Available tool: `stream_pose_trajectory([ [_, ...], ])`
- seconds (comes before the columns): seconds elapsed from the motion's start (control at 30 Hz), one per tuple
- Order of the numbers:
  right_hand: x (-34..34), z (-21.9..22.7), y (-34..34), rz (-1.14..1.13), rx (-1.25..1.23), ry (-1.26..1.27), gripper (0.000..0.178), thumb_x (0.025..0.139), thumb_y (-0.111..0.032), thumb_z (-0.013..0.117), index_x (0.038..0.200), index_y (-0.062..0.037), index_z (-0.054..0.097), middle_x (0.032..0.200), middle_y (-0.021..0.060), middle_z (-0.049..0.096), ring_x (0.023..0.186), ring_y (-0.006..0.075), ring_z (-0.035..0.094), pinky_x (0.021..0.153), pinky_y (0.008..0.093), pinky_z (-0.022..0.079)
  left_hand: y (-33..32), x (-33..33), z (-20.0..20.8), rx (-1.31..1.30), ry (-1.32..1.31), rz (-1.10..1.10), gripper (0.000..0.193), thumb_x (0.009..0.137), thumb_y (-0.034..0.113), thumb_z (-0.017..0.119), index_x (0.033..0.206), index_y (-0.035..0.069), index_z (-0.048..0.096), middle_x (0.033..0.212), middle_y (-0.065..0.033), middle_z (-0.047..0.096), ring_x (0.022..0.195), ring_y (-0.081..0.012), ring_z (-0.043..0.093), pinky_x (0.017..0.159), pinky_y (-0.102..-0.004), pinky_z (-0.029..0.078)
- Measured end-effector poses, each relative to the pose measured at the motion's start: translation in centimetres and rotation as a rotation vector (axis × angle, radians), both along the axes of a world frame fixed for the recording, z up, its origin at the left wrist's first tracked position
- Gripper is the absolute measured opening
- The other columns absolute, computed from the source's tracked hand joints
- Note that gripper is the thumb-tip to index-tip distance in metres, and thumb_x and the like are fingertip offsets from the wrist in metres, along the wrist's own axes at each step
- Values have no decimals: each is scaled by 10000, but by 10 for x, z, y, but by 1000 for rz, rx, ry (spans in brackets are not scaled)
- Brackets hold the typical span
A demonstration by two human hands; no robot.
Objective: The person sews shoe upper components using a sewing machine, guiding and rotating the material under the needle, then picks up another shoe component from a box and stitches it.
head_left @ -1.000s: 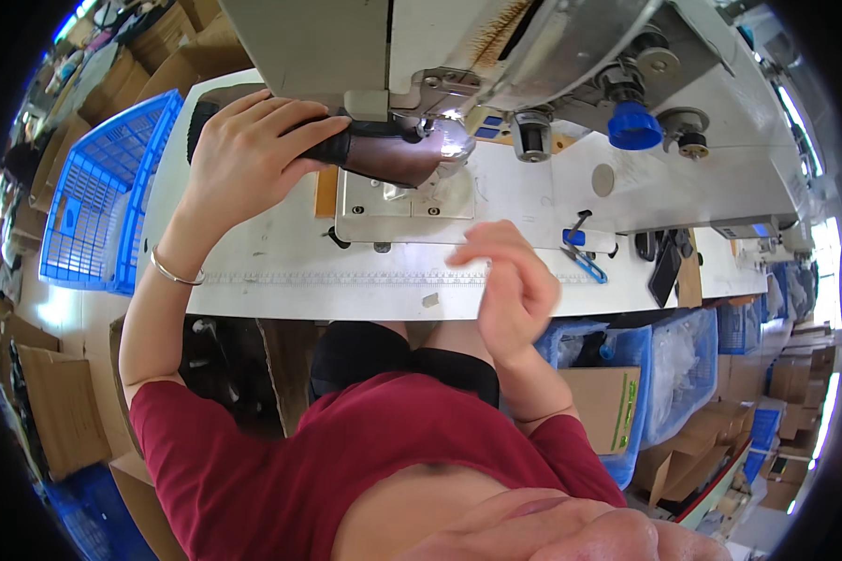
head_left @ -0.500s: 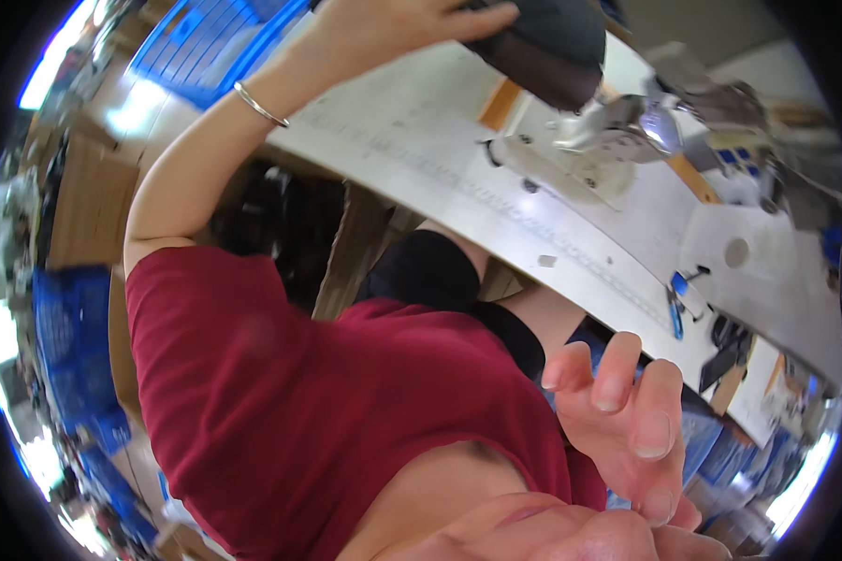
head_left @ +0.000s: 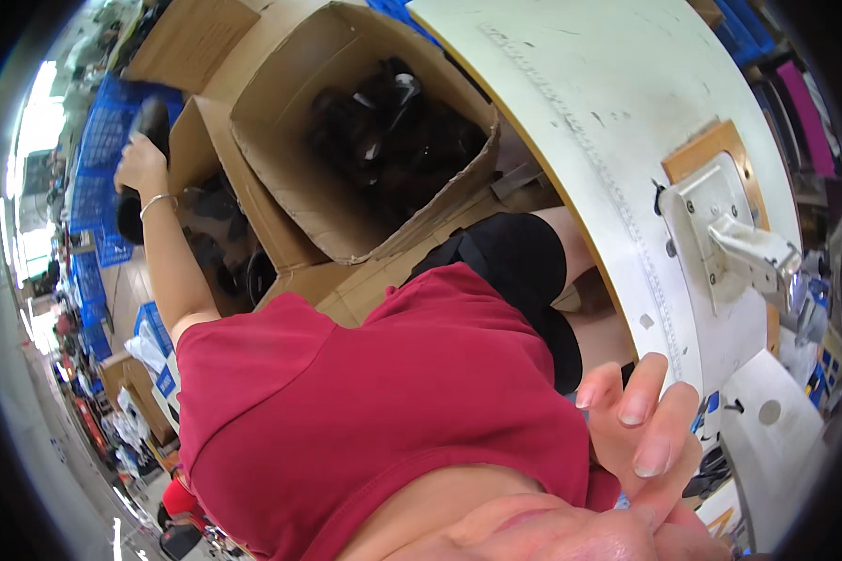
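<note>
Far out to the left, my left hand (head_left: pixel 143 166) is closed on a black shoe (head_left: pixel 152 123). Its dark shape shows both above and below my fingers. Just beyond that hand is blue plastic crating, and an opened carton (head_left: pixel 217 150) with dark footwear-like pieces stands right beside my forearm. My right hand (head_left: pixel 647 425) is raised close in at the lower right, fingers bent and apart, and nothing shows in it.
A large cardboard box (head_left: pixel 285 178) of glossy black items (head_left: pixel 384 131) stands left of the white worktable (head_left: pixel 571 84). A sewing machine part with a pale base plate (head_left: pixel 711 210) sits on the table. Blue crates (head_left: pixel 98 168) line the left side.
My left hand has swung from above the worktable to the far left, carrying the shoe to the crates. My view has turned left, bringing the large box into sight. My right hand stays raised.
</note>
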State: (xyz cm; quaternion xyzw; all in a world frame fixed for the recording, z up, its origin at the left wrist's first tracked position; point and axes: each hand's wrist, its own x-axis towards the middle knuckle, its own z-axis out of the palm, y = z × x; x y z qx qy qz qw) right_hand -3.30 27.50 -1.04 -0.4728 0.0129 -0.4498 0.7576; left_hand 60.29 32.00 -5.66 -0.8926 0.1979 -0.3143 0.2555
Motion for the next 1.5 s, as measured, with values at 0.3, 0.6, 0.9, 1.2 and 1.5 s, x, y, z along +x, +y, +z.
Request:
stream_pose_trajectory([
  [0.3,81,-96,-116,-545,-407,874,282,925,-250,502,1071,-46,631,1100,113,607,1020,232,550,905,330,409,-43,-65,-214,-302,817,-461,424,860,430,578,1135,109,610,1075,-144,651,1016,-325,611,836,-436,495],
  [0.6,121,-151,-162,-636,-526,1276,184,848,-126,631,1009,-40,658,960,91,596,931,229,574,815,312,467,-109,-116,-434,246,1104,-188,797,801,438,681,1455,295,248,1440,-228,333,1218,-419,470,919,-543,437],
  [0.9,126,-151,-171,-664,-592,1349,170,801,-116,661,961,-60,660,913,75,570,839,218,552,748,308,461,-136,-71,-492,337,960,-264,433,937,271,478,1354,202,383,1105,-199,608,939,-368,639,784,-541,493],
  [1.2,124,-151,-173,-665,-608,1261,160,793,-122,666,943,-68,660,876,59,573,797,206,548,730,301,449,-145,8,-258,-396,608,-570,201,872,87,487,1005,51,633,889,-173,668,853,-360,656,753,-447,514],
  [1.5,115,-152,-161,-775,-587,1061,114,839,-46,607,936,-38,666,870,92,631,862,239,595,779,303,454,-77,-176,-28,-950,110,-1184,182,851,-19,555,982,8,678,902,-108,698,860,-259,671,775,-311,506],
])
